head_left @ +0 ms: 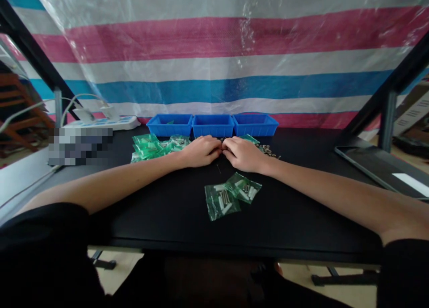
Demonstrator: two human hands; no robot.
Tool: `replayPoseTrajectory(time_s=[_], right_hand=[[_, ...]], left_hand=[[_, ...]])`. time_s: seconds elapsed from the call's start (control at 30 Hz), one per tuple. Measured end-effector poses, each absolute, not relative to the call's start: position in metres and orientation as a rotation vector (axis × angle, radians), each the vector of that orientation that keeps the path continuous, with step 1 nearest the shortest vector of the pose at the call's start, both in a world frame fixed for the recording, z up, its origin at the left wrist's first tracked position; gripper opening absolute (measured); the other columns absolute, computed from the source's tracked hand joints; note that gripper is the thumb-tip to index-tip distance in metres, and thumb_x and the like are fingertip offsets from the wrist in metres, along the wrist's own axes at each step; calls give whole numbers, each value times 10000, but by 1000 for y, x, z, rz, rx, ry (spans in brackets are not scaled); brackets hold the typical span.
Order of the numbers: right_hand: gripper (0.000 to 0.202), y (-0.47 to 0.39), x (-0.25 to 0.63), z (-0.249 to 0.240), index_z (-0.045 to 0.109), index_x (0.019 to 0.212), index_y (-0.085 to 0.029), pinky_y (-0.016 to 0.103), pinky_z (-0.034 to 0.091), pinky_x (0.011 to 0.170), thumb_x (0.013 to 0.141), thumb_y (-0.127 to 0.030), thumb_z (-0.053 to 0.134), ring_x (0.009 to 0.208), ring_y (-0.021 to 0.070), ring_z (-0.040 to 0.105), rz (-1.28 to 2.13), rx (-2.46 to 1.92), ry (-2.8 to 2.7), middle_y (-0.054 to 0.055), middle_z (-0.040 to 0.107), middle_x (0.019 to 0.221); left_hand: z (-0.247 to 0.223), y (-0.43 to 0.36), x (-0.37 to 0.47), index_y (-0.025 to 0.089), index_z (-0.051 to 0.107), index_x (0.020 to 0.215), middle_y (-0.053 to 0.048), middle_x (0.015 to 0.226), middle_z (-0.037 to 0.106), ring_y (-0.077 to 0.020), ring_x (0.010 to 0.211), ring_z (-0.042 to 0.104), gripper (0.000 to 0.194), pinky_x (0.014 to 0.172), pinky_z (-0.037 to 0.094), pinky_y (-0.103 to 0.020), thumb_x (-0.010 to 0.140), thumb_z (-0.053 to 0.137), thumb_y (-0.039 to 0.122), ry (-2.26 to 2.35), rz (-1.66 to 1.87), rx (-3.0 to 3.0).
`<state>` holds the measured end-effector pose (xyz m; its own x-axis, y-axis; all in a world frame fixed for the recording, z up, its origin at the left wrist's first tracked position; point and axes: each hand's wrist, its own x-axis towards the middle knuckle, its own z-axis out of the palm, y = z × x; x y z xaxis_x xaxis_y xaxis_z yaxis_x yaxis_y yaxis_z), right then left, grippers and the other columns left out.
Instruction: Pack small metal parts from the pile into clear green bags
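My left hand (202,151) and my right hand (244,154) meet at the middle of the black table, fingers curled and fingertips nearly touching. Whatever lies between or under the fingers is hidden. Just below them a single screw (218,168) rests on the table. Closer to me lie two green-tinted clear bags, a left bag (222,202) and a right bag (243,187), each with screws and white plugs inside. Beside my left hand is a heap of green bags (147,147). A pile of loose screws (268,150) sits beyond my right wrist, with another green bag (250,139) behind it.
Three blue bins stand in a row at the back: left bin (170,130), middle bin (213,130), right bin (256,130). A white power strip (124,123) with cables is at the back left. A dark tablet-like device (378,167) lies at the right edge. Black table legs slant up both sides.
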<state>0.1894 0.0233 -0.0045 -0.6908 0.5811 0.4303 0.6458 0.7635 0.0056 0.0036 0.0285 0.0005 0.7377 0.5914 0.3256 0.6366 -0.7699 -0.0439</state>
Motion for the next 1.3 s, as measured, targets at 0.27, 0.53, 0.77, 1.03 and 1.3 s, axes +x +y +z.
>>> replayPoseTrajectory(time_s=[0.27,0.53,0.77,1.03,1.3], right_hand=[[112,21,189,-4,470,772,-184,300,337,685,875,-186,429,778,183,495,-214,-893,-2563,60,577,800],[106,20,188,-2,478,777,-180,283,334,685,867,-192,424,773,173,485,-210,-913,-2570,59,576,807],[77,20,188,-2,493,806,-172,284,333,680,842,-162,425,774,177,501,-232,-950,-2584,64,590,816],[157,15,187,-1,519,958,-154,278,343,687,909,-195,376,807,183,552,-184,-1086,-2518,86,625,892],[255,14,185,-2,546,948,-143,285,329,661,950,-268,323,757,189,562,-300,-1205,-2470,101,637,858]], left_hand=[[-1,26,2,145,553,818,-61,787,597,-183,761,533,204,703,409,-313,892,386,236,-976,-465,-2767],[0,25,3,144,552,824,-64,801,601,-189,782,541,180,719,411,-311,885,398,215,-993,-459,-2759],[-1,25,2,146,549,842,-63,815,597,-193,803,537,186,731,415,-313,891,390,228,-995,-453,-2763],[-3,29,1,138,560,885,-69,821,596,-189,786,534,212,729,423,-311,904,371,233,-956,-472,-2780],[-4,28,1,131,569,891,-76,824,600,-189,779,539,230,723,428,-310,909,385,269,-970,-448,-2759]])
